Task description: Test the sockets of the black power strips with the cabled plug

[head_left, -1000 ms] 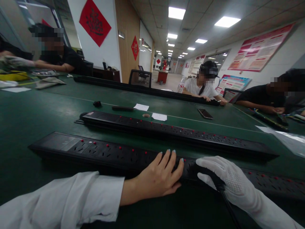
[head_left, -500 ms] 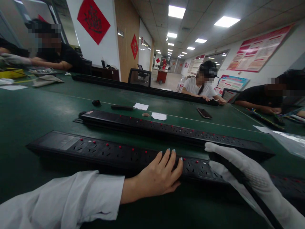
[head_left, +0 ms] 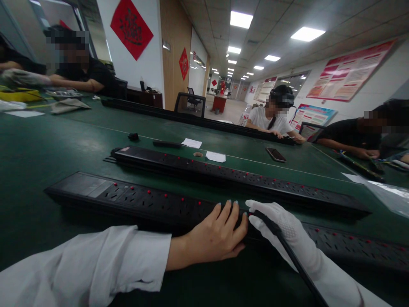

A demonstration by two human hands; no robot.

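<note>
A long black power strip (head_left: 166, 207) with red indicator dots runs across the table in front of me. My bare left hand (head_left: 220, 232) lies over its middle, fingers curved across the top and gripping it. Just to the right, my white-gloved right hand (head_left: 281, 226) pinches the black plug end of a power cord (head_left: 295, 258) close to the strip's top face. The cord trails down toward the bottom edge. Whether the plug is inside a socket cannot be told, as the fingers cover it.
A second power strip (head_left: 223, 175) lies behind the first. Beyond it are paper slips (head_left: 215, 156), a phone (head_left: 275, 154) and a small black piece (head_left: 133, 137). A long black bar (head_left: 191, 121) lies farther back. Co-workers sit around the green table (head_left: 79, 136).
My right hand has moved left with the plug, from over the strip's right part to beside my left hand. The left hand stays on the strip. The view has shifted slightly.
</note>
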